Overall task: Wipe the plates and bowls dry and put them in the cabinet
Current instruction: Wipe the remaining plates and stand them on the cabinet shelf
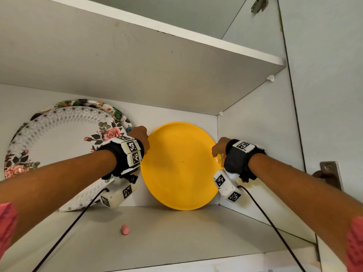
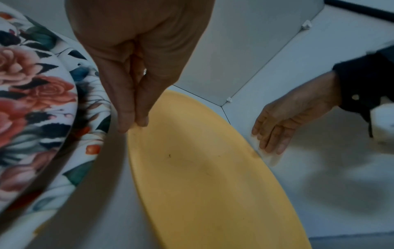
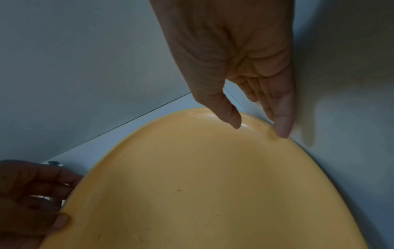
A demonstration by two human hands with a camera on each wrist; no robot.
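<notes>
Two hands reach into an open white cabinet (image 1: 255,134), one at each side of a yellow plate (image 1: 179,167) that stands on edge on the lower shelf (image 1: 176,232), tilted back against the rear wall close to the right-hand corner. The left hand (image 1: 140,137) is at the plate's upper left rim; in the left wrist view its thumb and fingers (image 2: 136,107) come together on the rim's edge, pinching it. The right hand (image 1: 219,148) is at the upper right rim, between the plate and the cabinet's side wall. Seen from the right wrist, its fingers (image 3: 281,114) are straight and lie along the side wall with the tips at the rim, while the thumb (image 3: 229,114) points down at the plate's face (whether the thumb actually touches cannot be told). That hand is not curled round anything.

Just left of the yellow plate, two flowered plates (image 1: 59,146) also lean on edge against the rear wall, the one with pink roses in front of a darker-patterned one whose rim shows behind it. The left forearm crosses in front of them. A small pink object (image 1: 125,229) lies on the shelf nearer the front, well apart from the plates. Both wrists wear black straps with white marker-covered camera blocks (image 1: 227,188), and black cables trail down from them. An upper shelf (image 1: 157,55) spans the cabinet above the plates.
</notes>
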